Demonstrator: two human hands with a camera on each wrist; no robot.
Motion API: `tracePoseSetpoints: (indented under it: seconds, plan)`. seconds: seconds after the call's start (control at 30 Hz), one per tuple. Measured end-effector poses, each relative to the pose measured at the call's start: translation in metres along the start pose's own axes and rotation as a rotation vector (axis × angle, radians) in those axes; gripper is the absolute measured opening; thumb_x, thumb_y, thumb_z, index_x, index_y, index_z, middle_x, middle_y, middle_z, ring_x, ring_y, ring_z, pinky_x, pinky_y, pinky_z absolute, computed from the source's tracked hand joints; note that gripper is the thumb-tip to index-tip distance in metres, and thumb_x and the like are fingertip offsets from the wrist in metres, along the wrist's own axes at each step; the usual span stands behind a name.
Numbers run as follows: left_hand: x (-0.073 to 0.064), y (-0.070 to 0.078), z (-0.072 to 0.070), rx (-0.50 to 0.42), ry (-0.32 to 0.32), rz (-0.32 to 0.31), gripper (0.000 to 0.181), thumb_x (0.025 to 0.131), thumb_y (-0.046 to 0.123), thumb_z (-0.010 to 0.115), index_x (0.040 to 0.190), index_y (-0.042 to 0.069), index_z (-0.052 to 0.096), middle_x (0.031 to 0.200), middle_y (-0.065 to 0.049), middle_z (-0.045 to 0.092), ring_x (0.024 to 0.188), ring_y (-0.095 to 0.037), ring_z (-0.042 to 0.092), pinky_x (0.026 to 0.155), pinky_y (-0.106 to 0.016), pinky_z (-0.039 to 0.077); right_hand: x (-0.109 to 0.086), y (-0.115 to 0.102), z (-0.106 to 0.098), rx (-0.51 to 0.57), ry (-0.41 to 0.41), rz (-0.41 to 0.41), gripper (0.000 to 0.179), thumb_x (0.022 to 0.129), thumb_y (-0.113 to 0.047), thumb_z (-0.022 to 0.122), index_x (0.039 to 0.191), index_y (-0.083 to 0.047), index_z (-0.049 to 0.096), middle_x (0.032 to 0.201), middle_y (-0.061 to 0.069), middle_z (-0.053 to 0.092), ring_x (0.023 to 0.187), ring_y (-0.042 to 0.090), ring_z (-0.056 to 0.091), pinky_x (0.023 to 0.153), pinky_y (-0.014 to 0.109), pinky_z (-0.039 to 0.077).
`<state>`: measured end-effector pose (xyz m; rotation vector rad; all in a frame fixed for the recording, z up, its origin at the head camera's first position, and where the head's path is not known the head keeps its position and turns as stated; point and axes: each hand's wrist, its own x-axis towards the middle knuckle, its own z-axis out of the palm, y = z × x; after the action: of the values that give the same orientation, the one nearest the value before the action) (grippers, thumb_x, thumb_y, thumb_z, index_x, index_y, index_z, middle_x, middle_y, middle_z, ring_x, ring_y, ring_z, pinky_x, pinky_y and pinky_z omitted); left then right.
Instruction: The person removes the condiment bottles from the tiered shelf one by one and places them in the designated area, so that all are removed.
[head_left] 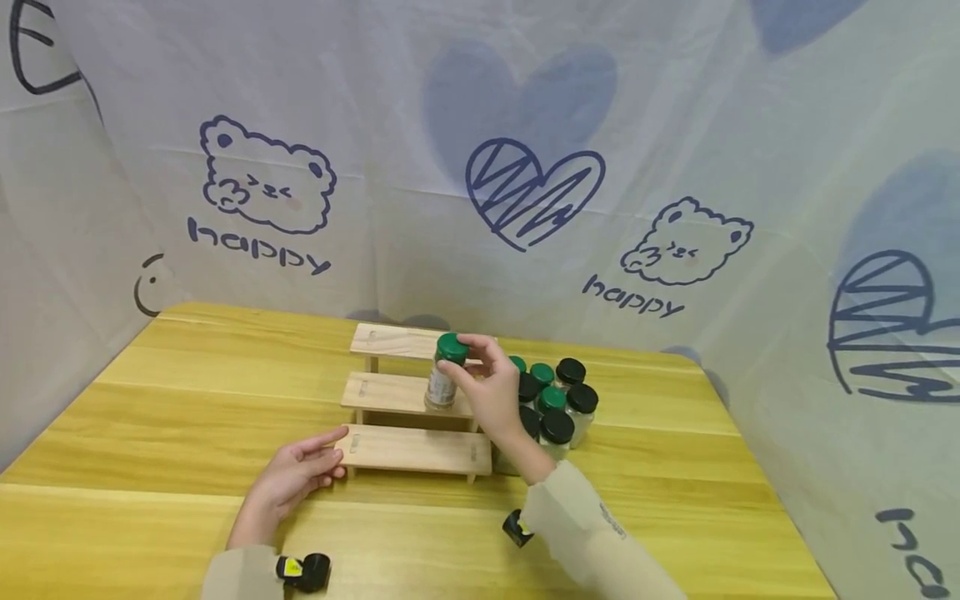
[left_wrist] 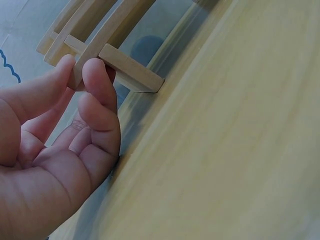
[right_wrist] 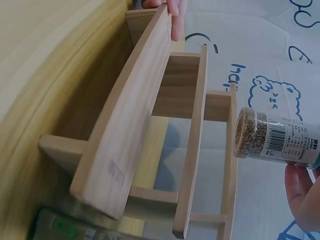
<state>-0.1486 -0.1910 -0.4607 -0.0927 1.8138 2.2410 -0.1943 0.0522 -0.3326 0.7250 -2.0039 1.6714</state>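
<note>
A three-step wooden rack stands on the table. Thumb and fingers of my left hand pinch the left end of its lowest step, seen close up in the left wrist view. My right hand grips a green-lidded spice jar near its lid. This jar hangs upright, overlapping the middle step in the head view. Through its clear base, the right wrist view shows small brown grains or seeds in the jar, plus a white label with a barcode.
Several jars with black lids and green lids stand grouped at the rack's right end, partly behind my right hand. The yellow wood-grain table reaches back to a white cloth printed with hearts and bears.
</note>
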Motion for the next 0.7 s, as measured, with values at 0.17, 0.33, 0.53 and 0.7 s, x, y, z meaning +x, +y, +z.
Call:
tracePoseSetpoints:
  seconds: [0.17, 0.33, 0.53, 0.7]
  plan:
    - [-0.001, 0.001, 0.001, 0.003, -0.005, 0.004, 0.053, 0.086, 0.006, 0.058, 0.13, -0.008, 0.032, 0.086, -0.001, 0.06, 0.072, -0.011, 0.058, 0.061, -0.02, 0.046, -0.006, -0.002, -0.008, 0.002, 0.008, 0.007, 0.029, 0.074, 0.008, 0.067, 0.101, 0.012, 0.055, 0.094, 0.023, 0.059, 0.082, 0.034, 0.056, 0.066, 0.037, 0.049]
    - [-0.001, 0.001, 0.001, 0.004, -0.003, 0.0, 0.053, 0.086, 0.006, 0.058, 0.131, -0.008, 0.032, 0.087, -0.002, 0.059, 0.072, -0.011, 0.058, 0.06, -0.02, 0.046, -0.012, -0.003, -0.014, 0.008, 0.009, 0.006, 0.03, 0.074, 0.009, 0.066, 0.1, 0.013, 0.054, 0.095, 0.024, 0.058, 0.082, 0.035, 0.056, 0.065, 0.037, 0.049]
    - [-0.001, 0.001, 0.001, 0.008, -0.008, 0.003, 0.053, 0.087, 0.006, 0.057, 0.131, -0.008, 0.032, 0.086, -0.002, 0.058, 0.071, -0.01, 0.057, 0.06, -0.02, 0.045, -0.024, -0.002, -0.023, 0.004, 0.022, 0.019, 0.03, 0.073, 0.011, 0.066, 0.1, 0.014, 0.054, 0.095, 0.024, 0.056, 0.078, 0.027, 0.056, 0.064, 0.032, 0.049]
    - [-0.001, 0.0, 0.002, 0.0, -0.004, 0.003, 0.052, 0.087, 0.006, 0.057, 0.131, -0.007, 0.034, 0.086, -0.002, 0.058, 0.071, -0.01, 0.058, 0.06, -0.02, 0.045, -0.033, 0.002, -0.029, -0.003, 0.023, 0.008, 0.031, 0.071, 0.013, 0.066, 0.1, 0.014, 0.054, 0.092, 0.024, 0.058, 0.076, 0.017, 0.056, 0.063, 0.026, 0.049]
